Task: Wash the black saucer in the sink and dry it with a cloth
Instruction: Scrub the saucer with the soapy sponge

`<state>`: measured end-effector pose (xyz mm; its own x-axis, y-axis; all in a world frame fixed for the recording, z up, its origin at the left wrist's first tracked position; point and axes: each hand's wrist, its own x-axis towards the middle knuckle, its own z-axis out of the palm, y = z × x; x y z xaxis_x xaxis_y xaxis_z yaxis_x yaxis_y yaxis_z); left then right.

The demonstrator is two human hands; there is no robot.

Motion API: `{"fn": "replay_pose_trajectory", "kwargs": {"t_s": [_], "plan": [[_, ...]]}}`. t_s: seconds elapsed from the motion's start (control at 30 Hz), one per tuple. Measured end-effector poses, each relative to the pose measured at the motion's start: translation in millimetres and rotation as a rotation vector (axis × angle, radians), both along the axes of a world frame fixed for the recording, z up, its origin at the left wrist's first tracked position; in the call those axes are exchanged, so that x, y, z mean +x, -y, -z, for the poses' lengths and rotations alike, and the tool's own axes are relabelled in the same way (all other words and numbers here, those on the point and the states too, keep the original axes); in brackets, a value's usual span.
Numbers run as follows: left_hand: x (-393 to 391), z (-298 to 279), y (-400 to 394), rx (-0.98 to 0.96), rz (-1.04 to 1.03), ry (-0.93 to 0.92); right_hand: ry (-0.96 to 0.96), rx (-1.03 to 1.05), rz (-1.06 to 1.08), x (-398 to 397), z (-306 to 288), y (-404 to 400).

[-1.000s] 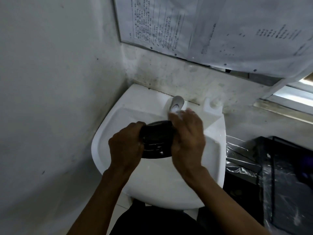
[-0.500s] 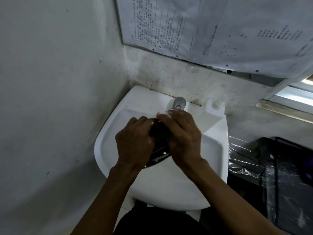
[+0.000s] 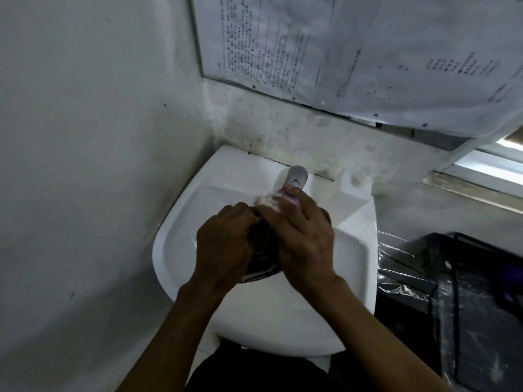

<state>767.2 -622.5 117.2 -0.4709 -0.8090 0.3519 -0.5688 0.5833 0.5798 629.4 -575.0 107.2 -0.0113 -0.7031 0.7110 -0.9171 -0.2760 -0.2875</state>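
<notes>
The washing is under way and not finished. The saucer [image 3: 261, 250] is held over the sink [image 3: 175, 244], at the centre of the frame, squeezed between both hands so that only a dark strip of it and a glossy wet edge at the bottom show. The left hand [image 3: 223, 247] grips its left side with fingers curled over the rim. The right hand [image 3: 304, 239] lies across the top, its fingers [image 3: 278, 213] holding a pinkish, foamy scrubber [image 3: 276, 198] against the saucer, just below the tap [image 3: 295, 176]. I judge this to be the soaping stage: suds are on the scrubber and fingers, and I cannot tell whether water is running. Rinsing looks to be ahead, and drying is not begun; no cloth is in sight.

Counted: one saucer, one sink, one tap, one scrubber, two hands. At the upper right of the frame several printed sheets [image 3: 268, 43] hang on the wall, overlapping, at least two, though the exact number is hard to make out. At the lower right stands one dark box [image 3: 467, 292] wrapped in clear plastic.
</notes>
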Motion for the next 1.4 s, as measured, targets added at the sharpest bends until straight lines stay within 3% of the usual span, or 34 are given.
{"fn": "replay_pose_trajectory", "kwargs": {"t_s": [0.13, 0.3, 0.37, 0.47, 0.53, 0.6, 0.67, 0.83, 1.0, 1.17, 1.23, 1.4], "plan": [[4.0, -7.2, 4.6, -0.079, -0.016, 0.066, 0.267, 0.05, 0.133, -24.2, 7.2, -6.7], [-4.7, -10.0, 7.9, -0.044, 0.033, 0.045, 0.15, 0.006, -0.016, -6.9, -5.8, -0.3], [4.8, -7.3, 9.7, 0.03, -0.021, 0.0, 0.339, 0.034, 0.047, -21.8, -2.0, -2.6], [20.2, 2.8, 16.0, 0.126, -0.13, -0.122, 0.811, 0.051, 0.216, -38.3, -3.2, -12.1], [23.3, 7.8, 16.8, 0.18, -0.147, -0.165, 0.931, 0.082, 0.27, -41.3, -3.9, -14.1], [22.5, 7.9, 14.8, 0.173, -0.143, -0.179, 0.828, 0.095, 0.358, -39.1, -1.0, -14.0], [15.8, 1.6, 12.3, 0.122, -0.11, -0.141, 0.602, 0.033, 0.414, -26.8, -2.3, -12.5], [-6.3, -11.1, 5.2, -0.086, 0.028, 0.022, 0.077, -0.038, 0.138, 15.2, -15.2, -1.8], [-1.8, -14.9, 1.1, -0.104, -0.035, 0.096, 0.215, 0.024, 0.198, -20.7, 6.5, -7.9], [-11.8, -14.2, -3.4, -0.092, 0.015, 0.054, 0.078, -0.036, 0.068, 4.1, -6.9, 0.7], [-6.3, -14.0, -4.1, -0.018, -0.005, 0.038, 0.209, -0.018, 0.038, -12.1, -4.1, -0.2], [15.2, 1.1, 6.0, 0.129, -0.103, -0.08, 0.88, 0.009, 0.228, -34.5, -12.1, -14.2]]}}
